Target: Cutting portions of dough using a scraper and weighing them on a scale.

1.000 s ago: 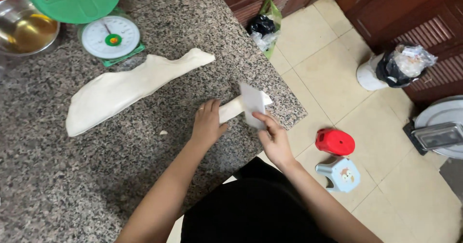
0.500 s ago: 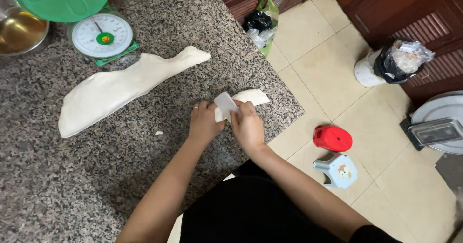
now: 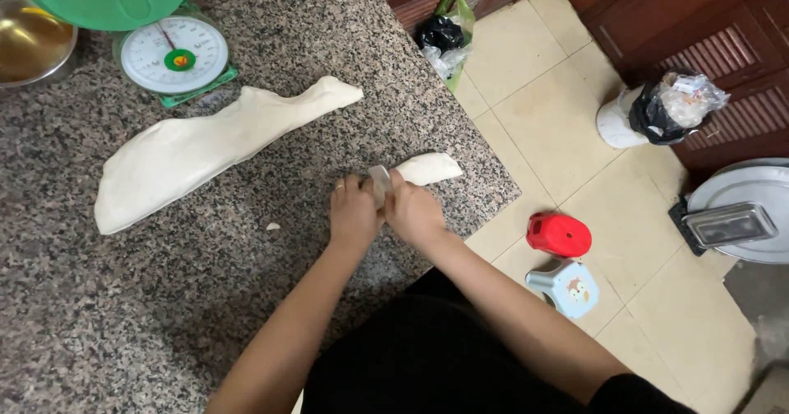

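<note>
While both hands meet at the surface edge, the left hand (image 3: 353, 213) and right hand (image 3: 413, 211) are closed on a pale scraper (image 3: 380, 182) pressed into the small dough piece (image 3: 427, 169). Its long axis runs right & slightly away (right hand nearer). Big dough slab (image 3: 205, 147) lies well apart, upper left. Metal bowl (image 3: 33, 40) holds yellowish liquid.

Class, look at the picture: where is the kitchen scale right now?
The kitchen scale stands at the far left of the granite counter, just beyond the long dough, beside a metal bowl.
</note>
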